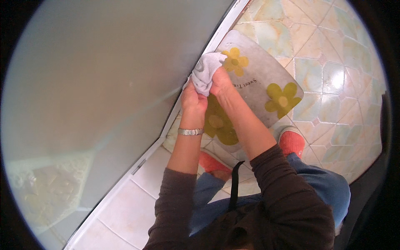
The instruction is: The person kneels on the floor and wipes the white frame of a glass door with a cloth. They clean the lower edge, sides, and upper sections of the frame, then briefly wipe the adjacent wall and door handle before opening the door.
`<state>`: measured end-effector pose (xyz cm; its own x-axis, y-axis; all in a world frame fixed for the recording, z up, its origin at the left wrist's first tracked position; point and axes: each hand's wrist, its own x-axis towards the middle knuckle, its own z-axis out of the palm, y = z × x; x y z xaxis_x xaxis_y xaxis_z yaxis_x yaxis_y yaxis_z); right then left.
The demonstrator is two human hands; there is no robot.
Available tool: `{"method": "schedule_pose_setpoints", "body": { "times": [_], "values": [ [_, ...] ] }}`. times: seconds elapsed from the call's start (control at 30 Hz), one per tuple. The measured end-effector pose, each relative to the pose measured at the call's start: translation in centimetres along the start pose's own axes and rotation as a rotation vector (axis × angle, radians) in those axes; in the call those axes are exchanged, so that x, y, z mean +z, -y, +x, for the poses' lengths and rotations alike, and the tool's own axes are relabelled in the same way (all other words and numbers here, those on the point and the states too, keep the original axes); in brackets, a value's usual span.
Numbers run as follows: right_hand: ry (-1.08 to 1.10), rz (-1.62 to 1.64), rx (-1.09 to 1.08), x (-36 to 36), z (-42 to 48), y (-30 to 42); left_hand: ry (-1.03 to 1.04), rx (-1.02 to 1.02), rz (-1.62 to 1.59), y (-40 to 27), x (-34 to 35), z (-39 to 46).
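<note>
A bunched pale grey-white cloth (206, 72) is held between both hands, close to the white-edged frame of a large frosted panel. My left hand (191, 97), with a metal watch band on its wrist, grips the cloth's lower left side; its fingertips are hidden by the cloth and the frame edge. My right hand (221, 82) holds the cloth's right side, its fingers partly covered by the folds. Below both hands lies a grey floor mat (253, 97) with yellow-green flowers and some writing.
The large frosted panel (93, 78) fills the left side, bordered by a white frame strip (175, 117). Glossy patterned floor tiles (332, 75) lie at the right. A red shoe (291, 142) stands near the mat's corner, another (214, 161) below it. White tiles (125, 212) run at lower left.
</note>
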<state>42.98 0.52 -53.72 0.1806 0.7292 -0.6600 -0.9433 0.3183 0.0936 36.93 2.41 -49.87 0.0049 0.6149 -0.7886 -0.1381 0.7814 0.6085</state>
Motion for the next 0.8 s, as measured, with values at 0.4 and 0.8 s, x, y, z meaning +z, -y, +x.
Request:
{"method": "schedule_pose_setpoints", "body": {
  "times": [0.4,0.8],
  "values": [
    [0.08,-0.031,0.039,-0.2,-0.3,-0.4,0.012,0.013,0.002,-0.1,-0.5,0.1],
    [0.084,-0.033,0.008,0.0,-0.2,0.2,0.032,0.01,-0.015,-0.3,0.3,-0.5]
  ]
}}
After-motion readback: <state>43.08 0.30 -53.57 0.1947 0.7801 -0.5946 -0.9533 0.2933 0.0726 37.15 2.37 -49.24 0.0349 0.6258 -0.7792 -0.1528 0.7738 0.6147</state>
